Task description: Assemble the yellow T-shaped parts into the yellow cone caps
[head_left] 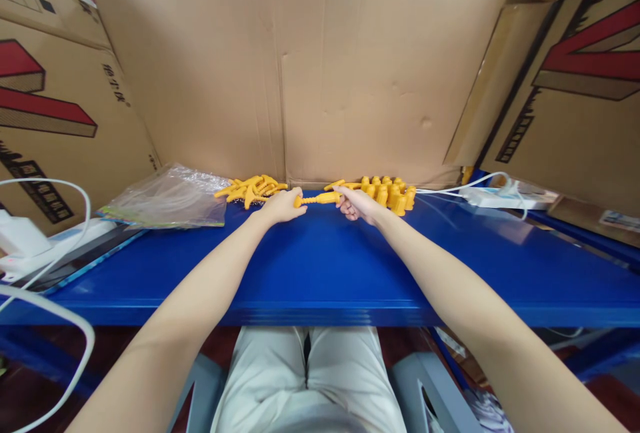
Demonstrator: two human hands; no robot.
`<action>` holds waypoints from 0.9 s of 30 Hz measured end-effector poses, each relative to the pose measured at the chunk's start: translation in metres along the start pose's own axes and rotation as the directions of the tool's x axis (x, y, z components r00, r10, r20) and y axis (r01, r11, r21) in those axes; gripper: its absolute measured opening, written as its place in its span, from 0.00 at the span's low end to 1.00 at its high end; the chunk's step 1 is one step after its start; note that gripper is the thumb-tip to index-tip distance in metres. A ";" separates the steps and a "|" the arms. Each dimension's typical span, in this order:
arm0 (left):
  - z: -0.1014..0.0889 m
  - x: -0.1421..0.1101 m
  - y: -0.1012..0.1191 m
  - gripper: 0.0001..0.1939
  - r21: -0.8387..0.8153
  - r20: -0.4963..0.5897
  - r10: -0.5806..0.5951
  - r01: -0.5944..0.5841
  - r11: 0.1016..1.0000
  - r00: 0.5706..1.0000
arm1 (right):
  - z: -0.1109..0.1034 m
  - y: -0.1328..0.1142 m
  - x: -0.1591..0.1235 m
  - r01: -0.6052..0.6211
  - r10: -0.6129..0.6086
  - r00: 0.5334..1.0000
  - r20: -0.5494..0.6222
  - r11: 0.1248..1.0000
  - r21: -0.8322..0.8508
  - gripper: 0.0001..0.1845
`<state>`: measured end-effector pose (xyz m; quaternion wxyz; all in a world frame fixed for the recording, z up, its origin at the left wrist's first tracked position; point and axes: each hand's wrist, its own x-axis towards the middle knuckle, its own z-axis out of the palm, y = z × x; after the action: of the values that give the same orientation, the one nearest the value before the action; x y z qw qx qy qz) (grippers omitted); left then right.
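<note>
Between my two hands, above the back of the blue table, lies a yellow plastic rod with a twisted shaft (321, 199), roughly level. My left hand (283, 205) is closed around its left end. Thumb and fingers of my right hand (358, 205) grip the thicker right end, which they partly hide. Just left of my left hand is a loose pile of yellow T-shaped plastic parts (250, 187). Several yellow bottle-shaped plastic pieces (399, 202) stand upright beside my right hand. Another yellow part (334, 185) lies behind it, partly covered.
Cardboard panels (370, 79) wall off the back of the blue table (320, 266). A clear plastic bag (170, 199) lies at the left, near a white power strip (55, 246) and cables. Another white power strip (505, 198) sits at the right.
</note>
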<state>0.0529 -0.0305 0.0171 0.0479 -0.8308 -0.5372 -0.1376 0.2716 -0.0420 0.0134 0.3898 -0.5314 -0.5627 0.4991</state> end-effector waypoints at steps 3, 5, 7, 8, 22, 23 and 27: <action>0.002 0.001 -0.002 0.18 -0.031 -0.025 0.005 -0.006 1.000 1.000 | -0.001 0.000 0.000 0.007 -0.007 1.000 0.015 1.000 -0.003 0.25; 0.003 0.002 -0.004 0.17 -0.070 -0.033 0.006 -0.008 0.997 0.999 | -0.003 0.000 -0.001 0.014 -0.013 0.999 0.035 1.000 -0.024 0.27; 0.003 0.002 -0.005 0.16 -0.126 -0.023 0.003 -0.006 0.992 1.000 | -0.006 0.000 -0.003 0.027 -0.023 0.997 0.080 0.999 -0.045 0.27; 0.003 0.002 -0.006 0.15 -0.154 -0.017 0.000 -0.003 0.988 1.000 | -0.008 0.001 -0.004 0.047 -0.041 0.993 0.110 0.998 -0.048 0.25; 0.003 0.001 -0.011 0.14 -0.239 -0.039 0.021 -0.029 0.971 0.999 | -0.019 0.012 0.006 0.304 -0.299 0.946 0.127 0.952 -0.021 0.13; 0.003 0.001 -0.011 0.14 -0.229 -0.041 0.022 -0.031 0.973 0.999 | -0.019 0.012 0.004 0.297 -0.293 0.948 0.127 0.955 -0.015 0.12; 0.001 0.000 -0.009 0.14 -0.209 -0.039 0.026 -0.034 0.977 0.999 | -0.014 0.010 0.002 0.264 -0.261 0.956 0.133 0.965 0.000 0.11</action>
<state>0.0449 -0.0262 0.0154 -0.0285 -0.8367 -0.5060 -0.2076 0.2867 -0.0389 0.0067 0.4095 -0.4213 -0.6573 0.4720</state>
